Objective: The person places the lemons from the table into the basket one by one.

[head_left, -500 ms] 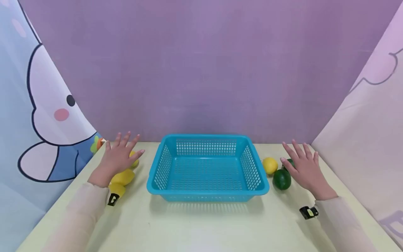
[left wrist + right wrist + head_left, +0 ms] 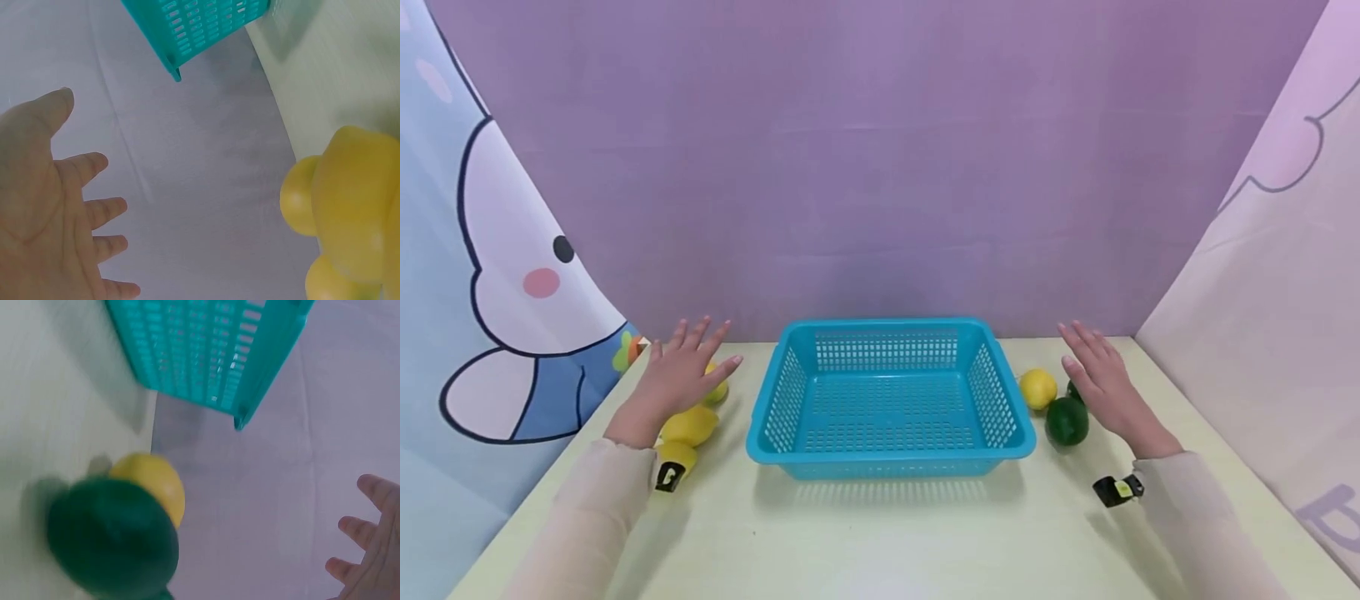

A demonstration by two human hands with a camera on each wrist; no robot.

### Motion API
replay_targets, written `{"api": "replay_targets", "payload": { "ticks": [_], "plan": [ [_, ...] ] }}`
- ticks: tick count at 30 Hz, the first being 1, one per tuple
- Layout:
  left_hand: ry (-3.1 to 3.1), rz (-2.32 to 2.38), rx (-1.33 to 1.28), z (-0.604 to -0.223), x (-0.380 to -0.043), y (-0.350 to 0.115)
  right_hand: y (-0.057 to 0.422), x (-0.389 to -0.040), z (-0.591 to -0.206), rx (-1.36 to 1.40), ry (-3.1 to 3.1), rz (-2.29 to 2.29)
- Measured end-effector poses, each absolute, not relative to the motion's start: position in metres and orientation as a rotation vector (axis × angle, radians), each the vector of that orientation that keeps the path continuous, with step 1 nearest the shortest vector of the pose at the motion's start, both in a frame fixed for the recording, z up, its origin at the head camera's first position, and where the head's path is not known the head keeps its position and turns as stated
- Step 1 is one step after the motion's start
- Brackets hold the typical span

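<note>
On the left, my left hand (image 2: 672, 382) hovers with spread, straight fingers, holding nothing. Below and beside it lie several yellow fruits, including a lemon (image 2: 691, 426); the hand and wrist partly hide them. In the left wrist view the lemon (image 2: 353, 206) is apart from the palm (image 2: 44, 219). My right hand (image 2: 1108, 392), fingers extended, is raised over the table's right side and grips nothing. Near it are a dark green, avocado-like fruit (image 2: 1067, 421), a second green one (image 2: 1073, 389) partly hidden behind the hand, and a round yellow fruit (image 2: 1038, 389).
A blue perforated plastic basket (image 2: 891, 461) stands between the hands, with no fruit inside. It rests on a pale table (image 2: 880, 542). A purple cloth (image 2: 880, 167) hangs behind, and printed cloths flank both sides.
My right hand has shifted slightly left and turned, its fingers now closer together. My left hand stays nearly as it was. The head view has moved a little.
</note>
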State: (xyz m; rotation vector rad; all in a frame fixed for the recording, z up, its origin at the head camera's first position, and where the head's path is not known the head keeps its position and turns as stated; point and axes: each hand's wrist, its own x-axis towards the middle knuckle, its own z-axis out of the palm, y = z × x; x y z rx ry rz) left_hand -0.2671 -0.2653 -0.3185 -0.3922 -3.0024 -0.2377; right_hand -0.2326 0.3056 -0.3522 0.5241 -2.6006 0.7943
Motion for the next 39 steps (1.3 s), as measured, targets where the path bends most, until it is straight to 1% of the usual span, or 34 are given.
{"api": "replay_targets", "payload": {
  "ticks": [3, 9, 20, 27, 32, 39],
  "plan": [
    [-2.994, -0.274, -0.402, -0.32, -0.269, -0.264, 0.3, -0.236, -0.355, 0.578, -2.553, 0.923],
    [-2.982, -0.362, -0.422, -0.323, -0.273, -0.264, 0.29, -0.241, -0.358, 0.6, -2.567, 1.164],
    [-2.976, -0.463, -0.414, -0.332, -0.28, -0.268, 0.269, -0.243, -0.363, 0.493, -2.662, 1.486],
    [-2.978, -0.501, -0.409, -0.337, -0.283, -0.265, 0.256, -0.243, -0.369, 0.435, -2.514, 1.963],
    [-2.991, -0.503, -0.404, -0.343, -0.286, -0.265, 0.254, -0.239, -0.375, 0.383, -2.468, 2.072],
    [-2.985, -0.515, -0.391, -0.346, -0.285, -0.264, 0.253, -0.24, -0.382, 0.412, -2.347, 2.252]
  ]
}}
